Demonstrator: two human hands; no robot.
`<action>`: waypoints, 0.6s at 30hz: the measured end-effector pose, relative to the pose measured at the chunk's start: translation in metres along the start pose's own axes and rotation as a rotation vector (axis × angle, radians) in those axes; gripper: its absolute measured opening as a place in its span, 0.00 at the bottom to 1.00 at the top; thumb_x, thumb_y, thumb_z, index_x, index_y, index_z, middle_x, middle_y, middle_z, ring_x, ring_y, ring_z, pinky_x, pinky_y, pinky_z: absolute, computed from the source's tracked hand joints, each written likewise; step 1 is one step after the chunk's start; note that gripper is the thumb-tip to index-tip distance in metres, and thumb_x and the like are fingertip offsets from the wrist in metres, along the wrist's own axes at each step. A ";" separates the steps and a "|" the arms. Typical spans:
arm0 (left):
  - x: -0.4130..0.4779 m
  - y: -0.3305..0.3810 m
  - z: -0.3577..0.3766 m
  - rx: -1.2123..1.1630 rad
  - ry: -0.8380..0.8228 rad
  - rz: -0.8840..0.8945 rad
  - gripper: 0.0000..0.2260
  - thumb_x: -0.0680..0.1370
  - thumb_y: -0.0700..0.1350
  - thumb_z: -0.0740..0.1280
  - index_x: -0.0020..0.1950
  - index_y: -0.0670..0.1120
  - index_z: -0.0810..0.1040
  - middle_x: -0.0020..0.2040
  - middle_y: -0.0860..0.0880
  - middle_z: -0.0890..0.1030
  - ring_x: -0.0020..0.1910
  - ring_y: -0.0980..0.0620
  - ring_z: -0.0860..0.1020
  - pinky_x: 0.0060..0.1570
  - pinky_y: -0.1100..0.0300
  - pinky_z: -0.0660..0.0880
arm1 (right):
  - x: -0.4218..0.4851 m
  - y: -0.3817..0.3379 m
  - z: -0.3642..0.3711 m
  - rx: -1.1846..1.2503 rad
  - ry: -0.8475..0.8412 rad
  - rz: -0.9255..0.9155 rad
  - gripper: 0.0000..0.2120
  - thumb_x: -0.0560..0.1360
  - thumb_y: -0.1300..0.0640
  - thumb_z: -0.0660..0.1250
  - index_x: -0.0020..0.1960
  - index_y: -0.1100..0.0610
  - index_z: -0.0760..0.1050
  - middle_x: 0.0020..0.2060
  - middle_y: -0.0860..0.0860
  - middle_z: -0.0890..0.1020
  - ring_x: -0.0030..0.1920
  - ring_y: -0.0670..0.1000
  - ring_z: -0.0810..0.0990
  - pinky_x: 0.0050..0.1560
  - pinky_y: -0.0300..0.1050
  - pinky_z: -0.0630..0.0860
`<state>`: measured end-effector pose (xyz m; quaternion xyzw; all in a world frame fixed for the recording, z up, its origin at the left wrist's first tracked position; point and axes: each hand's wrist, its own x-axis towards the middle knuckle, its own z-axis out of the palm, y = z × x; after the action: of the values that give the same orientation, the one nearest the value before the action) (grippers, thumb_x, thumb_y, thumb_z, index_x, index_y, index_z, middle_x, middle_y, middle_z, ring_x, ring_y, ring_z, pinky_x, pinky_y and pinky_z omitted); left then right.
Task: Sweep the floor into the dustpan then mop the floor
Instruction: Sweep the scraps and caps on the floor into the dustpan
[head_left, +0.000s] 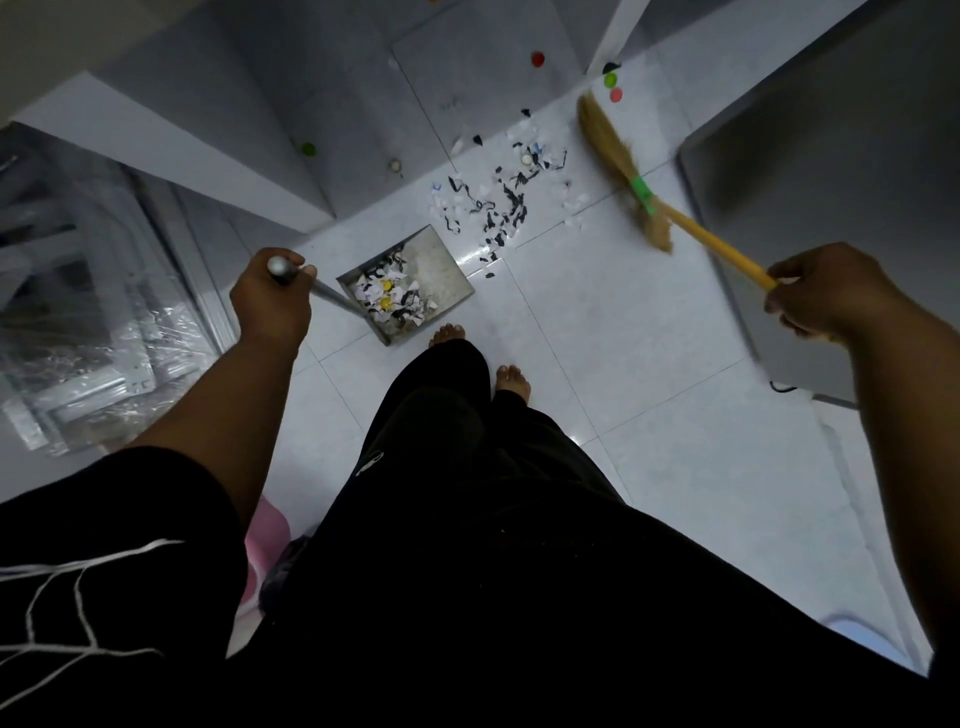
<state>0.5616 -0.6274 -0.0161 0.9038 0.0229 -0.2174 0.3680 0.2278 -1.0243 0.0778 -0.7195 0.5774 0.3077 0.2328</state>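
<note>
My left hand (270, 296) grips the grey handle of a metal dustpan (441, 262) that rests on the white tiled floor (623, 374), its open edge facing away from me. Paper scraps and two yellow caps lie inside it. My right hand (821, 291) holds the yellow handle of a straw broom (608, 140), whose bristles reach to the far right of a scatter of black and white paper scraps (498, 197) just beyond the dustpan. A few bottle caps, red (537, 58), green (610, 79) and pink (616, 94), lie farther off.
A grey cabinet (197, 150) stands at the left above the floor, with a green cap (308, 149) under it. Plastic-wrapped metal parts (88, 322) lie at far left. A dark table (831, 171) is at the right. A pink object (260, 551) sits near my left leg. My bare feet (511, 379) stand behind the dustpan.
</note>
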 end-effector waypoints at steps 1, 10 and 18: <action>0.003 0.000 0.001 0.004 0.004 -0.004 0.05 0.75 0.43 0.71 0.46 0.51 0.77 0.45 0.53 0.79 0.45 0.55 0.76 0.51 0.59 0.75 | 0.004 -0.006 0.003 -0.061 0.018 -0.023 0.14 0.72 0.65 0.68 0.57 0.62 0.81 0.40 0.61 0.83 0.41 0.61 0.83 0.46 0.51 0.80; 0.028 0.008 0.021 -0.024 -0.014 -0.007 0.12 0.74 0.39 0.71 0.40 0.55 0.73 0.46 0.51 0.78 0.47 0.54 0.76 0.56 0.59 0.76 | -0.001 -0.067 0.038 -0.367 -0.087 -0.145 0.13 0.73 0.66 0.63 0.55 0.64 0.80 0.41 0.59 0.82 0.34 0.56 0.82 0.40 0.48 0.81; 0.042 0.025 0.029 -0.062 -0.081 0.043 0.08 0.76 0.31 0.67 0.47 0.42 0.74 0.43 0.50 0.75 0.47 0.54 0.73 0.45 0.76 0.72 | -0.024 -0.024 0.021 -0.304 -0.049 -0.144 0.23 0.74 0.57 0.69 0.69 0.53 0.74 0.57 0.56 0.80 0.41 0.54 0.77 0.33 0.41 0.69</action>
<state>0.5938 -0.6707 -0.0354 0.8826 -0.0046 -0.2450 0.4011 0.2444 -0.9878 0.0801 -0.7782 0.4656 0.3912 0.1567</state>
